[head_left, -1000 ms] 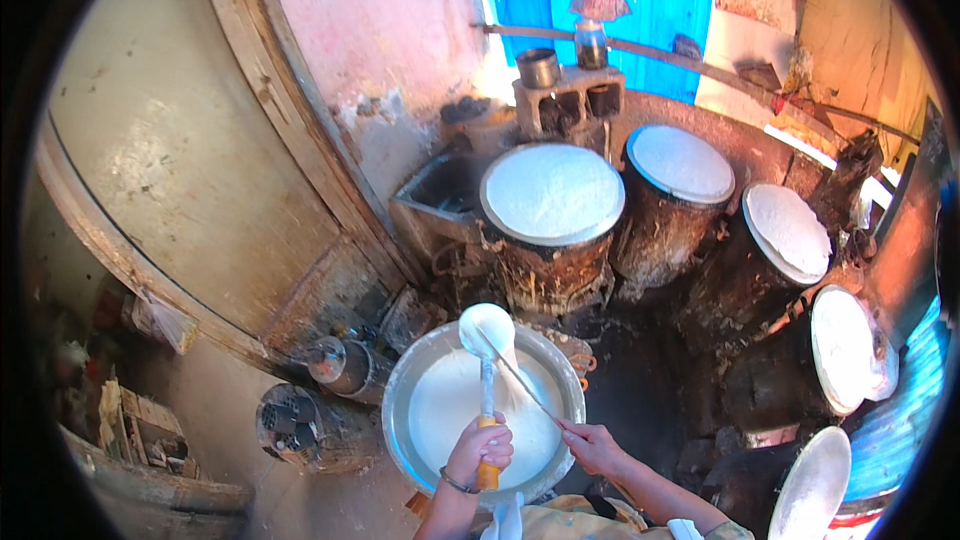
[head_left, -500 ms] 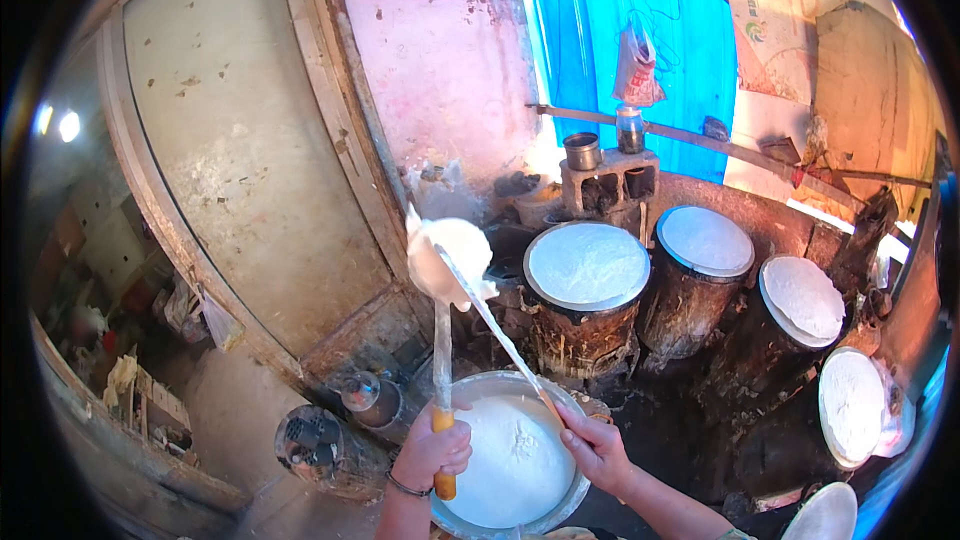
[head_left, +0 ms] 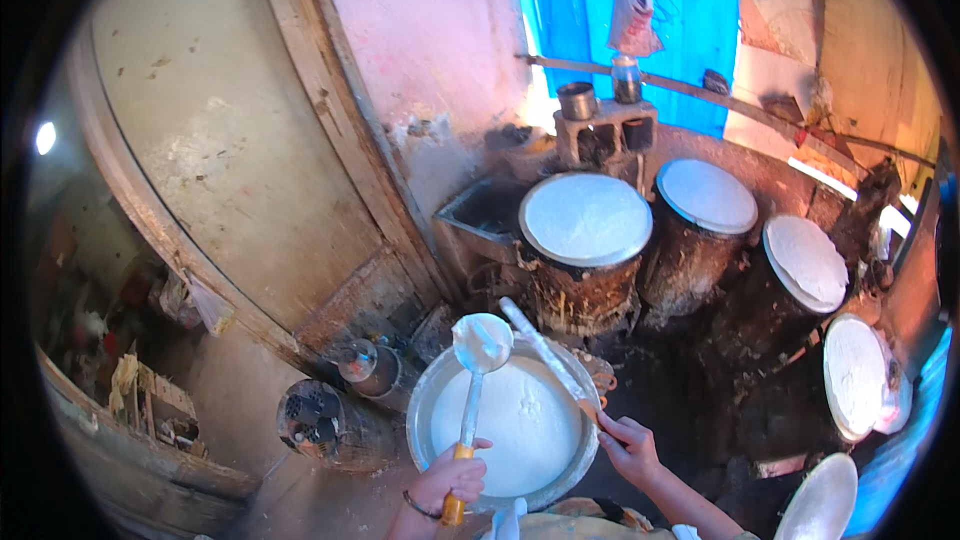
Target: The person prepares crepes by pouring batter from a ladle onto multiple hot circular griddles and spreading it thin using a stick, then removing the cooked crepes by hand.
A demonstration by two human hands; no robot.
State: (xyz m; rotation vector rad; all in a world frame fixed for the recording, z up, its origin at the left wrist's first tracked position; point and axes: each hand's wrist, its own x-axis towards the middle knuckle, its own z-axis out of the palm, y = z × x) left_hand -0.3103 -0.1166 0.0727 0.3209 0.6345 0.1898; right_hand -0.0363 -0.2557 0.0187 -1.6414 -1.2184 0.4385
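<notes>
My left hand is wrapped around the yellow handle of a ladle. The ladle's round bowl, smeared with white paste, is over the far left rim of a wide metal basin. Thick white batter fills much of that basin. In my right hand is a long, flat spatula with a wooden handle. Its white-coated blade slants up to the left across the basin's far right side, apart from the ladle.
Several drum stoves with round, white-coated tops curve from ahead to the right, the nearest drum top just beyond the basin. A perforated cylinder stands left of it. Farther back, a metal pot and a jar rest on a block.
The ladle has come down from high ahead to the basin's far left rim. The spatula, earlier crossing the paste-covered ladle, is now separate and to its right. The view has tilted down slightly.
</notes>
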